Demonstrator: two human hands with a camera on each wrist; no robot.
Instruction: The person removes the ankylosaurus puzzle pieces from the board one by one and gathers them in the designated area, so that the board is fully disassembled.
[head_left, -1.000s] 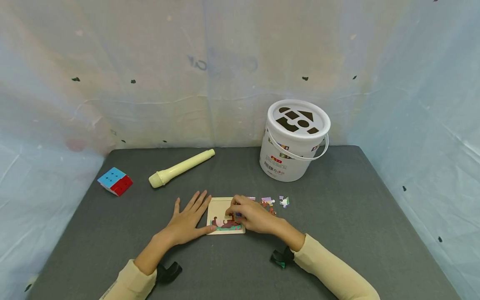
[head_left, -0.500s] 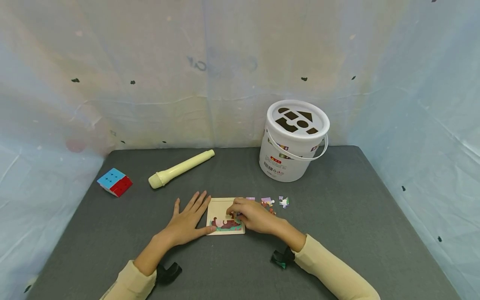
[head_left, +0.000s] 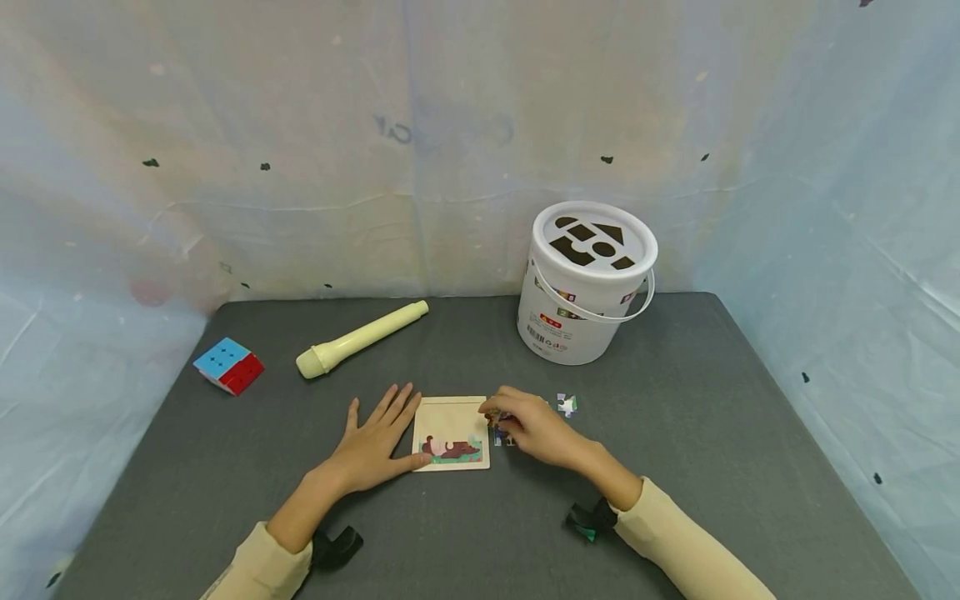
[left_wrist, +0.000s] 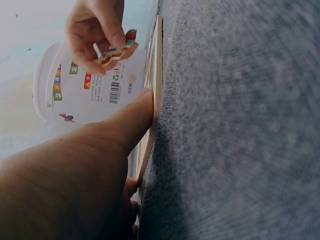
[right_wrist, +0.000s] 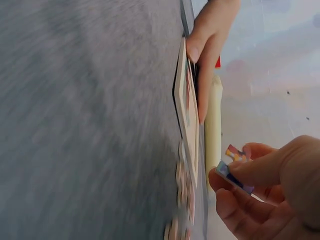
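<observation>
My left hand [head_left: 378,442] lies flat with spread fingers, its thumb resting on the edge of a wooden puzzle board [head_left: 450,414]. Along the board's bottom, fitted jigsaw pieces [head_left: 453,451] form a brown, pink and green strip; bare wood shows above it. Just off the board's right side, my right hand [head_left: 540,429] pinches colourful jigsaw pieces [right_wrist: 234,177] between thumb and fingers, raised above the table. Two seem to be held, one blue and purple, the other red and yellow. Loose pieces [head_left: 504,437] lie beside the board, partly hidden under the right hand.
One loose piece [head_left: 567,405] lies farther right on the dark table [head_left: 675,467]. Behind stand a white lidded bucket [head_left: 577,333] and a pale yellow toy microphone [head_left: 363,337]. A blue-and-red puzzle cube [head_left: 229,365] sits at the left edge.
My right hand has moved right, from over the board to above the loose pieces, with jigsaw pieces in its fingers. My left hand has stayed in place.
</observation>
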